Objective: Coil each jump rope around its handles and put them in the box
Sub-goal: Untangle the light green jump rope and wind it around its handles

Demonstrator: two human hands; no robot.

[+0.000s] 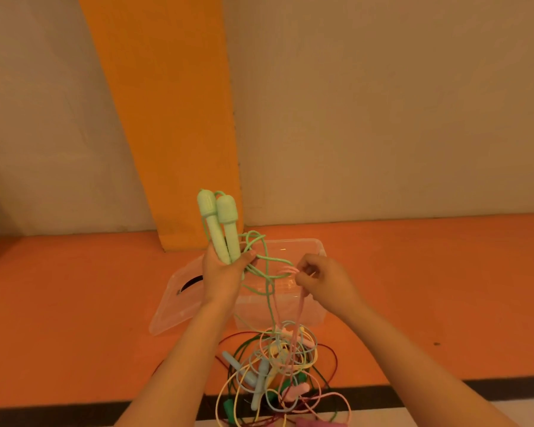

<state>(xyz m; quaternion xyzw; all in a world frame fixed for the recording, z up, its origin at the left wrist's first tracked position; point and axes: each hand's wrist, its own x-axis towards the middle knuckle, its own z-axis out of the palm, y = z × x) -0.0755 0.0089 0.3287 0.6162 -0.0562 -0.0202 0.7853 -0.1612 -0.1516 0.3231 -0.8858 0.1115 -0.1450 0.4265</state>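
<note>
Mint-green plastic jump-rope handles: two, side by side and upright, lower ends gripped in the left hand, fingers and thumb curled round them. Mint-green cord: one, looping loosely from the handles past the left thumb and trailing down to the heap below. Thin pink cord: one strand, pinched between the fingertips of the right hand and hanging to the same heap. Clear plastic box: one, open, on the orange floor behind both hands, near the foot of the wall; its contents are hard to make out. Clear lid with a black grip: one, at the box's left side, partly hidden by the left forearm. Tangled pile of jump ropes: one heap on the floor in front of the box, between the forearms; light-blue, yellow, pink, dark-green and dark-red cords cross; at least two light-blue handles and one pink handle show; the rope count cannot be told, and the heap is cut off at the bottom edge. Orange pillar: one, against the beige wall.
</note>
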